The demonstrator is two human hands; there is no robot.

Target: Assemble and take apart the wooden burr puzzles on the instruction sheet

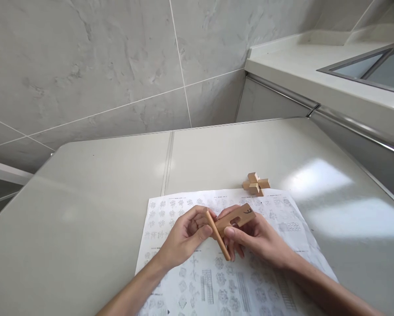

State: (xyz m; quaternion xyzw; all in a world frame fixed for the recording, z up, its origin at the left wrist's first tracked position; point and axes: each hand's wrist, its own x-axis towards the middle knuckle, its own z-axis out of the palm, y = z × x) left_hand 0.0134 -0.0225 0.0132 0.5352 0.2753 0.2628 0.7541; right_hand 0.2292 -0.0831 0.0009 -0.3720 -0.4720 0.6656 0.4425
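Both of my hands meet over a printed instruction sheet [229, 281] on a grey table [94, 202]. My left hand [183, 239] is closed round a thin wooden puzzle bar [219, 241] that slants down to the right. My right hand [254, 239] pinches a notched wooden puzzle piece [238, 217] with a dark mark on its end. The two pieces cross each other between my fingers. A small assembled wooden cross puzzle [256, 183] lies on the table just past the sheet's far edge, untouched.
The table stands against a grey tiled wall [101, 66]. To the right rises a higher counter [315, 74] with a sunken sink [374, 68]. A seam [167, 162] runs down the tabletop.
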